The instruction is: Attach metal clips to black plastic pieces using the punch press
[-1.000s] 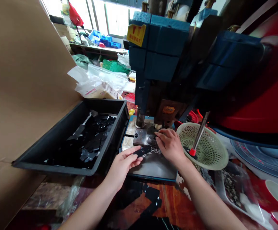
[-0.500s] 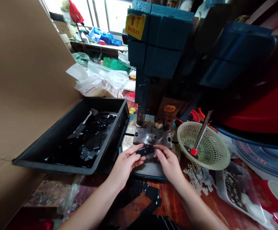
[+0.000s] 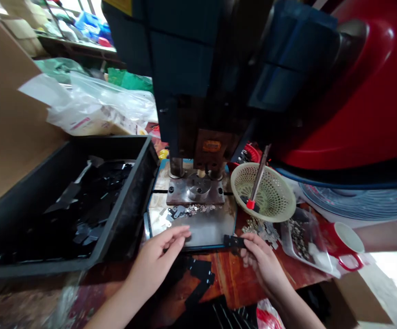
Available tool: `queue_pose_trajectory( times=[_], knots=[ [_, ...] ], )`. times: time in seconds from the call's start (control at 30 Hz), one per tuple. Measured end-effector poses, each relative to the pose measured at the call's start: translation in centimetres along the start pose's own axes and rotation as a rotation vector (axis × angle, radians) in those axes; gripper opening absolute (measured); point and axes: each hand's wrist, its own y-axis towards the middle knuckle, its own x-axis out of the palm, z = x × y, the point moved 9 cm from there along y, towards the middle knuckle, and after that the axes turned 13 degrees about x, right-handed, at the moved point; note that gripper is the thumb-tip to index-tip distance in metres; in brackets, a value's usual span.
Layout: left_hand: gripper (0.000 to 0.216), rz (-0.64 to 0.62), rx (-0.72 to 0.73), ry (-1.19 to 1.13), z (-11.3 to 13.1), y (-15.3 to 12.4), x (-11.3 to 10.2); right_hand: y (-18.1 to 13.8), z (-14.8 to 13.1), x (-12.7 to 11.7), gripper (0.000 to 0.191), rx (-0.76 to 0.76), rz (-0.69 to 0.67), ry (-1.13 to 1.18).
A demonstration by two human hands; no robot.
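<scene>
My right hand (image 3: 265, 264) pinches a small black flat part (image 3: 234, 241) at the front right corner of the press's metal base plate (image 3: 205, 228). My left hand (image 3: 157, 260) hovers at the plate's front left edge with fingers stretched out and nothing in them. The die block (image 3: 195, 189) of the blue press machine (image 3: 198, 68) stands just behind, with small metal bits (image 3: 191, 210) scattered before it. More black parts (image 3: 200, 274) lie on the red-brown table between my arms.
A black crate (image 3: 129, 201) holding black pieces sits on the left, beside cardboard (image 3: 2, 128) and plastic bags (image 3: 92, 107). A cream basket (image 3: 270, 201) with a red-tipped tool (image 3: 256, 183), a tray of metal pieces (image 3: 301, 237) and a red-rimmed cup (image 3: 345, 242) stand on the right.
The right hand has drawn the black part away to the right of the plate; the left hand let go of it and opened. The view shifted right and down.
</scene>
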Motion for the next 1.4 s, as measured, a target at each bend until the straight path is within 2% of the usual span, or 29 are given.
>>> queue_pose_trajectory(
  times=[0.1, 0.17, 0.23, 0.3, 0.5, 0.63, 0.83, 1.03, 1.13, 1.23, 1.33, 1.4],
  knots=[
    [0.033, -0.019, 0.001, 0.072, -0.5, -0.5, -0.4, -0.4, 2.9, -4.9, 0.020, 0.089, 0.144, 0.360],
    [0.036, -0.048, 0.000, 0.092, -0.8, -0.7, -0.1, 0.0, 3.5, -6.9, 0.012, 0.090, 0.208, 0.571],
    [0.037, -0.077, -0.001, 0.100, -0.9, -0.8, 0.3, 1.1, 3.0, -8.0, 0.013, 0.061, 0.231, 0.723],
    [0.037, -0.093, 0.002, 0.107, -1.0, -1.0, 0.5, 2.5, 1.9, -8.8, 0.021, 0.019, 0.247, 0.799],
    [0.037, -0.058, -0.005, 0.133, -1.2, -2.1, -0.4, 4.8, 0.3, -10.2, 0.030, -0.046, 0.268, 0.855],
    [0.038, -0.004, -0.024, 0.143, -1.4, -2.6, -1.2, 4.6, 0.3, -10.7, 0.033, -0.059, 0.253, 0.842],
    [0.039, -0.021, -0.015, 0.164, -0.9, -2.5, -0.8, 4.3, -0.5, -10.9, 0.031, -0.144, 0.246, 0.751],
    [0.040, -0.051, 0.011, 0.206, -1.1, -2.5, -0.4, 6.3, -2.7, -12.6, 0.020, -0.288, 0.356, 0.612],
    [0.039, -0.068, 0.042, 0.220, -1.2, -2.7, 0.0, 6.9, -3.0, -12.7, 0.015, -0.347, 0.414, 0.494],
    [0.037, -0.068, 0.085, 0.245, -1.1, -2.8, 0.2, 5.7, -2.6, -12.1, 0.008, -0.418, 0.471, 0.348],
    [0.032, -0.064, 0.153, 0.285, -0.8, -2.8, 0.6, 3.6, -2.4, -11.4, 0.023, -0.475, 0.517, 0.196],
    [0.029, -0.067, 0.231, 0.327, -0.1, -2.7, 0.9, 2.4, -2.9, -10.8, 0.029, -0.508, 0.553, 0.008]
  ],
)
